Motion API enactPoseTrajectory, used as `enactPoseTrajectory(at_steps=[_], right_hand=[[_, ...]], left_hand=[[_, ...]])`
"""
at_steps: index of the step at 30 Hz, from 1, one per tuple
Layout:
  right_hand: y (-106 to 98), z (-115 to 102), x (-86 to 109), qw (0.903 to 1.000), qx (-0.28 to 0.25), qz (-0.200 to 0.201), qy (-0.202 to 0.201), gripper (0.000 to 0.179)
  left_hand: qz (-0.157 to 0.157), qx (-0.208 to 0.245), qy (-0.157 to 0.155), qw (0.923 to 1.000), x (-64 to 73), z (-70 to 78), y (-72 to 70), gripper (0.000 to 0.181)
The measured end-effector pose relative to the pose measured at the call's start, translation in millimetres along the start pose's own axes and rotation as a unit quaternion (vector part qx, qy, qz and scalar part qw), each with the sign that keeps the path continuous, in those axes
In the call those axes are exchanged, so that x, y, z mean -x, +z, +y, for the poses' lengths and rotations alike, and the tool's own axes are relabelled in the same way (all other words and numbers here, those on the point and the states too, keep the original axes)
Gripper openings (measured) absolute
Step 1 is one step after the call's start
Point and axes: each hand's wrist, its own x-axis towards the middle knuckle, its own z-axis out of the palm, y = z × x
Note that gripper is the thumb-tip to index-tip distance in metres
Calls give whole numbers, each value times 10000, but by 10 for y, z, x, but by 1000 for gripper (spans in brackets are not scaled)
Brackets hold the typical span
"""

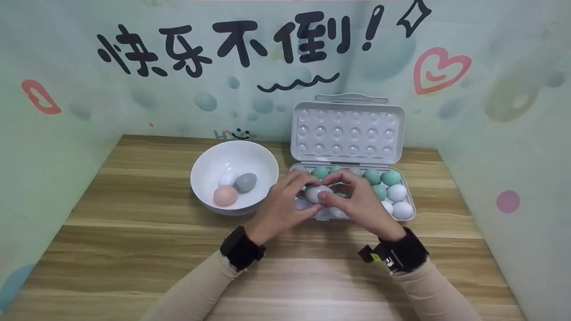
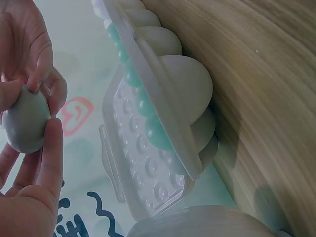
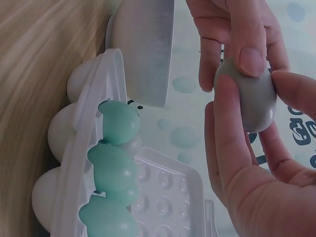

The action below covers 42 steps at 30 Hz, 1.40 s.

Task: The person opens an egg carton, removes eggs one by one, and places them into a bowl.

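Both hands pinch one grey egg (image 1: 316,194) between their fingertips, above the front part of a white egg carton (image 1: 348,154). My left hand (image 1: 285,203) grips the egg from the left. From the other side my right hand (image 1: 359,203) holds it, thumb across its front. In the right wrist view, the fingers of both hands surround the grey egg (image 3: 256,98). The carton's hinged lid stands up at the back. In its tray sit green eggs (image 1: 391,178) and white eggs (image 1: 403,210); the hands hide part of the tray.
Left of the carton stands a white bowl (image 1: 198,178) holding a pinkish egg (image 1: 225,195), a grey egg (image 1: 246,182) and a white egg (image 1: 226,178). All rest on a wooden table (image 1: 294,272), with a printed backdrop (image 1: 178,102) behind and at the sides.
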Motion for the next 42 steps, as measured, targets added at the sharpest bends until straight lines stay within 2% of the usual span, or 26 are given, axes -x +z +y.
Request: enactPoseTrajectory(at_steps=[4,8,14,17,21,26,29,33,42], right_hand=[[7,-4,1,9999,-146,-47,21,26],[-3,-6,0,9999,-79,-85,-10,26],[-59,-30,0,9999,-104,-79,-13,26],[-97,-64,0,10000,-39,80,-35,26],[-148,-92,-5,9985,328,430,-126,25],[-197,-82,-22,9941,684,744,-402,25],[-223,-67,-28,9918,801,814,-580,26],[-277,-54,-17,9878,1033,909,-726,26],[-468,41,62,9713,2022,995,-760,33]], left_hand=[[5,65,34,10000,-4,-5,3,42],[-39,75,23,10000,-16,-12,-7,41],[-48,92,-101,9999,-37,-18,-96,39],[-13,65,-210,9998,-62,-18,-185,39],[28,-14,-425,9991,-102,-21,-337,39],[88,123,-740,9971,-128,-51,-569,37],[110,18,-816,9966,-120,-88,-701,36],[-68,-422,-696,9967,-138,-170,-837,35],[-954,-1102,-749,9865,-208,-430,-1065,34]])
